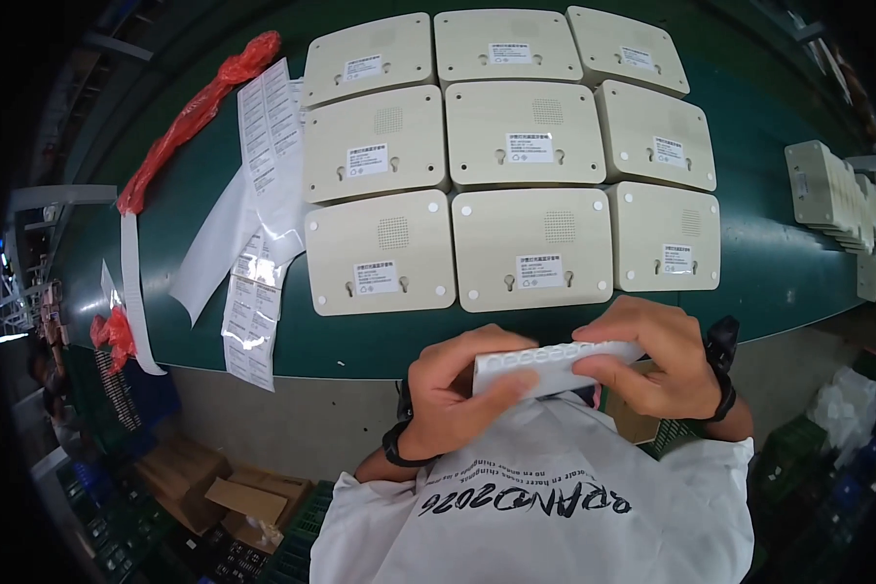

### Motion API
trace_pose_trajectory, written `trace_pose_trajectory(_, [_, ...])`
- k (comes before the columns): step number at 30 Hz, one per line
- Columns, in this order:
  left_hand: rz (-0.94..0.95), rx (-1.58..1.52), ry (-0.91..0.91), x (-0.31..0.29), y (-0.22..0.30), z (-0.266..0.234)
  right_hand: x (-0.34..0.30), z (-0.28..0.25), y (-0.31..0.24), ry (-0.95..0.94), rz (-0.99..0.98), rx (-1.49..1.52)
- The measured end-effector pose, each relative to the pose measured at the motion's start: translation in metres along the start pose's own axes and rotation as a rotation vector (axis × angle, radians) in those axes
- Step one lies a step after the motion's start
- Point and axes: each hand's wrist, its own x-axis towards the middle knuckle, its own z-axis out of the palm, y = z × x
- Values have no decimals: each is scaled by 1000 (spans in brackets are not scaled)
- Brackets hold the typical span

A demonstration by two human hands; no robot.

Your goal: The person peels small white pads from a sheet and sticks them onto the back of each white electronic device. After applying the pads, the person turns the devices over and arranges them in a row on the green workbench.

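Ideally, with left hand (pixel 462 389) and right hand (pixel 667 362) both closed on the bent, seemingly pad-studded white sheet (pixel 555 378) near the counter (pixel 769 316), I'd hold its curve steady, pressing only lightly.

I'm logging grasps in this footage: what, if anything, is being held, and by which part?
A bent white sheet with round pads: the left grip holds its left end, the right grip its right portion.

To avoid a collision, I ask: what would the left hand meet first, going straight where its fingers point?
Likely the right hand, at the other end of the white strip; depth is unclear.
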Motion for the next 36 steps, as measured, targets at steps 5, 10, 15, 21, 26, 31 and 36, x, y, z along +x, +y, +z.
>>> trace_pose_trajectory(5, [32, 106, -114, 5, -9, -22, 11, 9, 2, -28, 28, -25])
trace_pose_trajectory(10, [-9, 78, -97, 1, -11, -28, 27, 10, 3, 24, -159, -160])
trace_pose_trajectory(15, [-87, 96, -28, -2, -14, -31, 32, 17, 4, 24, -435, -610])
trace_pose_trajectory(21, [-266, -44, 192, -10, -26, -36, 44, 17, -1, 51, -500, -637])
trace_pose_trajectory(26, [-265, 4, 162, -10, -37, -46, 88, -51, 43, 220, -40, -520])
trace_pose_trajectory(31, [-306, -71, 153, -6, -42, -53, 90, -54, 59, 161, 120, -442])
trace_pose_trajectory(36, [-279, -44, 122, -6, -44, -54, 94, -56, 57, 120, 131, -502])
